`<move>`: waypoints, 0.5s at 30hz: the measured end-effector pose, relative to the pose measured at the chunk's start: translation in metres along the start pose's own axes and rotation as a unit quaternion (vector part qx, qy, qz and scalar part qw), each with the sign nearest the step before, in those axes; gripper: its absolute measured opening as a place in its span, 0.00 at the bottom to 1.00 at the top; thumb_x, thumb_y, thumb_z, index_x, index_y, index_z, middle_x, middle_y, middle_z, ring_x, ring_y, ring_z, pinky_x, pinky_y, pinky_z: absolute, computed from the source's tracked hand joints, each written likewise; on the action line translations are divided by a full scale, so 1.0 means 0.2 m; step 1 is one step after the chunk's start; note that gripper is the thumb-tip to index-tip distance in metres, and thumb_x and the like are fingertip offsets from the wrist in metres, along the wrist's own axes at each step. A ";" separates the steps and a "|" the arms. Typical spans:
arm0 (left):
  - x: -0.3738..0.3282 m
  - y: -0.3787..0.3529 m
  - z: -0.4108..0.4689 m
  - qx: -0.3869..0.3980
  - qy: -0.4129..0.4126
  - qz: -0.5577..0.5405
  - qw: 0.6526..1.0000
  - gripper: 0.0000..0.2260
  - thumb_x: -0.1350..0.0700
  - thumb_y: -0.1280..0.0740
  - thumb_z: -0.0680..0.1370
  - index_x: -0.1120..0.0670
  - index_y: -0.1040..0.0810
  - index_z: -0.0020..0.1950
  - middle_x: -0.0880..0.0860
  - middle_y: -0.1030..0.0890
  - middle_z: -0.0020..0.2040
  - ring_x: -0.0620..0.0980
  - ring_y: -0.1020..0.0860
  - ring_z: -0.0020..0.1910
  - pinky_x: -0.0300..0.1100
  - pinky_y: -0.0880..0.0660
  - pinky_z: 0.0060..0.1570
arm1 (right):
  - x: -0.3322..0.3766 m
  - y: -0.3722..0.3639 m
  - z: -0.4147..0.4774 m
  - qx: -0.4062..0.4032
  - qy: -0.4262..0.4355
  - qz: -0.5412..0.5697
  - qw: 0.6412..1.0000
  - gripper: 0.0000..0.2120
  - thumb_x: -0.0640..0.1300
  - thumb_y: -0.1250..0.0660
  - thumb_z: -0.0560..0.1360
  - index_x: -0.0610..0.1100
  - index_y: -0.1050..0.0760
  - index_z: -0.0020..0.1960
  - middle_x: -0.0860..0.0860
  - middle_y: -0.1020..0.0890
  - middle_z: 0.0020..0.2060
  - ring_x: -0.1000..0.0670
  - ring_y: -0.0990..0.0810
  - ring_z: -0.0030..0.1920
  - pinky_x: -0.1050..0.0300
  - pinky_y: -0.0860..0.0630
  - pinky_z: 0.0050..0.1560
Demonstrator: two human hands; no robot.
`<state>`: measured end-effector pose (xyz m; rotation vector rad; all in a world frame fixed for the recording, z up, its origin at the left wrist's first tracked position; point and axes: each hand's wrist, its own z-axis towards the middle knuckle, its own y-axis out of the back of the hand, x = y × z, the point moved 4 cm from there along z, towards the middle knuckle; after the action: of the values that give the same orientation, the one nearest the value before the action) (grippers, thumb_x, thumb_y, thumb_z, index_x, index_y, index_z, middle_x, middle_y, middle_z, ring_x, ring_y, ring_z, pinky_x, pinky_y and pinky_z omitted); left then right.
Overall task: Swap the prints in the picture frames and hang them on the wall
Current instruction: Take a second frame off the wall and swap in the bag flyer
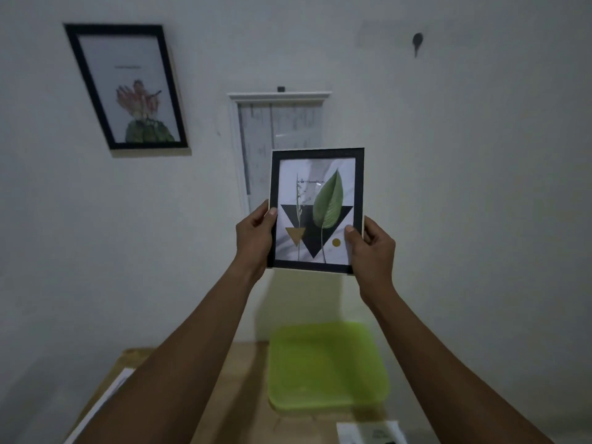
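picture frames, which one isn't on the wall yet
The black frame with the leaf print, held by its lower sides in the left hand and right hand. The black frame with the flower print already hangs on the wall.

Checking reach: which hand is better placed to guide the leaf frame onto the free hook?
Right hand, probably: it grips the leaf frame on the side nearer the wall hook, up right.

Both bare arms reached forward and upward, nearly straight, the forearms converging toward the middle of the view. The left hand (254, 238) gripped the left edge of the small frame (317, 154), thumb laid over the front border and fingers curled behind. The right hand (373, 251) gripped the right edge likewise, its thumb sitting slightly lower.
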<state>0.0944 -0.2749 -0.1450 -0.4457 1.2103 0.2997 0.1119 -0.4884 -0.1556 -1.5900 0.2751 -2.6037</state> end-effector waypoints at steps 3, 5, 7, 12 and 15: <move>-0.08 -0.17 0.01 -0.016 -0.035 -0.007 0.999 0.15 0.58 0.36 0.82 0.56 0.23 0.69 0.48 0.18 0.61 0.40 0.20 0.59 0.35 0.24 0.59 | 0.04 0.10 0.14 0.007 0.001 -0.012 1.000 0.12 0.37 0.33 0.79 0.52 0.18 0.43 0.42 0.15 0.41 0.37 0.16 0.44 0.35 0.18 0.47; -0.11 -0.26 0.03 -0.033 -0.052 -0.012 0.998 0.14 0.59 0.36 0.82 0.55 0.23 0.68 0.47 0.17 0.59 0.39 0.19 0.57 0.32 0.24 0.56 | 0.09 0.15 0.20 0.010 0.001 0.011 1.000 0.13 0.37 0.32 0.79 0.54 0.18 0.44 0.48 0.14 0.39 0.42 0.15 0.43 0.40 0.17 0.47; -0.15 -0.33 0.05 -0.043 -0.060 -0.015 0.997 0.15 0.58 0.36 0.82 0.56 0.24 0.69 0.48 0.18 0.61 0.41 0.20 0.58 0.36 0.24 0.60 | 0.13 0.17 0.25 0.009 -0.002 0.037 0.999 0.13 0.37 0.32 0.80 0.55 0.18 0.48 0.54 0.13 0.40 0.47 0.14 0.44 0.48 0.15 0.46; -0.24 -0.48 0.10 -0.050 -0.079 0.047 0.995 0.17 0.55 0.35 0.82 0.54 0.25 0.71 0.46 0.21 0.64 0.44 0.22 0.60 0.38 0.27 0.63 | 0.20 0.25 0.35 -0.018 0.008 0.066 0.998 0.12 0.36 0.32 0.79 0.53 0.17 0.51 0.54 0.13 0.43 0.46 0.14 0.49 0.51 0.16 0.49; -0.32 -0.59 0.06 -0.067 -0.150 0.161 0.973 0.21 0.47 0.32 0.79 0.50 0.25 0.71 0.48 0.22 0.66 0.47 0.23 0.61 0.41 0.27 0.62 | 0.27 0.29 0.37 -0.037 0.109 0.022 0.993 0.11 0.37 0.32 0.79 0.51 0.17 0.54 0.55 0.13 0.44 0.51 0.14 0.48 0.48 0.17 0.54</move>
<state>0.1369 -0.3719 -0.0615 -0.3054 0.9650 0.7060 0.1507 -0.5620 -0.0861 -1.3022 0.4212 -2.7647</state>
